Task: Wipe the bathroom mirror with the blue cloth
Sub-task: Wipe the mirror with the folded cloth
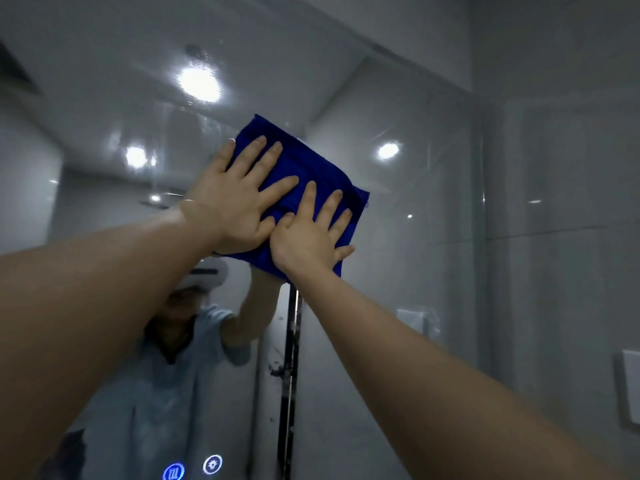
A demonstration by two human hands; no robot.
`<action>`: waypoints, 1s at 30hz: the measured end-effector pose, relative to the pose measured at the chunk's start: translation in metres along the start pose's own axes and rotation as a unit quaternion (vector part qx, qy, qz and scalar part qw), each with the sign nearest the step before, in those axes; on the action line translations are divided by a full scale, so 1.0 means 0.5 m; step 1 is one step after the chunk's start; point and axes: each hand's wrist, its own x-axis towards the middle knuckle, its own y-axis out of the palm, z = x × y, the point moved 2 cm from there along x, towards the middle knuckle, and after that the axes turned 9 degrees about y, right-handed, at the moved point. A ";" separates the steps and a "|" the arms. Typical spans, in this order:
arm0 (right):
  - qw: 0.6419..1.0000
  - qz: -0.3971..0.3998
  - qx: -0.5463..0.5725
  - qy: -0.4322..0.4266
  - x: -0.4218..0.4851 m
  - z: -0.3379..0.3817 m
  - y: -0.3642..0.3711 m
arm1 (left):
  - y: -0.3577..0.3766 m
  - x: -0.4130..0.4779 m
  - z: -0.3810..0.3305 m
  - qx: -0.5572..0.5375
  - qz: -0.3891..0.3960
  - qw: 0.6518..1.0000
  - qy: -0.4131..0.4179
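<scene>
Two hands press the blue cloth flat against the mirror, high on the glass near its middle and well apart from its right edge. The left hand lies on the cloth's upper left part with its fingers straight and fanned wide, the little finger reaching past the cloth's left border. The right hand covers the lower right part, fingers also straight and spread, its little finger near the cloth's bottom corner. The two thumbs meet side by side at the cloth's centre. Neither hand curls around the fabric; both hold it by flat pressure alone.

Bright ceiling lights glare in the upper glass. Below the cloth the reflection shows a person in a pale blue shirt wearing a white headset. Near the mirror's bottom edge glow two round touch icons. Beyond the right edge stands a grey tiled wall with a white panel.
</scene>
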 end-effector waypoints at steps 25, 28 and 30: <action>0.969 0.062 -0.191 -0.144 -0.220 0.008 0.086 | 0.030 -0.315 -0.041 -0.078 0.062 0.987 -0.123; 0.969 0.065 -0.197 -0.133 -0.257 -0.022 0.100 | 0.038 -0.352 -0.073 -0.094 0.070 0.986 -0.117; 0.968 0.064 -0.203 -0.131 -0.286 -0.041 0.109 | 0.044 -0.379 -0.091 -0.099 0.074 0.986 -0.109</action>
